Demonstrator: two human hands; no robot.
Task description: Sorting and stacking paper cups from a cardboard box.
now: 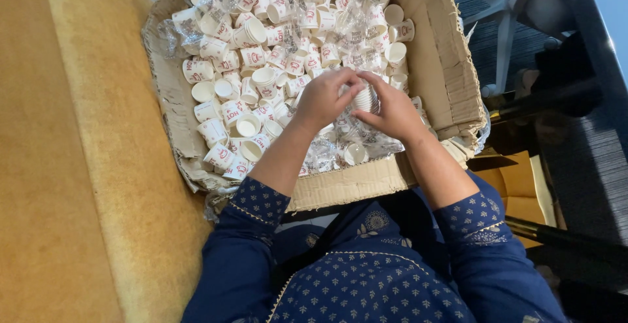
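We see our two hands over a big cardboard box [451, 68] full of small white paper cups [248, 55] with red marks. Our left hand [324, 97] and our right hand [392, 110] are close together, almost touching, and both are clamped on a short stack of cups [366, 99] held between them. The stack sits above the middle of the box, nearer the box's near edge.

Loose cups lie all over the box, many on their sides, some open end up. Most pile up toward the far edge and the left side. Bits of clear plastic wrap [356, 16] lie among the cups, near the far edge and under our hands.

The box rests on a yellow-brown seat [78, 166], which runs along its left side. Our sleeves [255, 212] are dark blue with little pale dots. A grey chair base [504, 9] stands past the right wall of the box, on a dark floor [589, 159].
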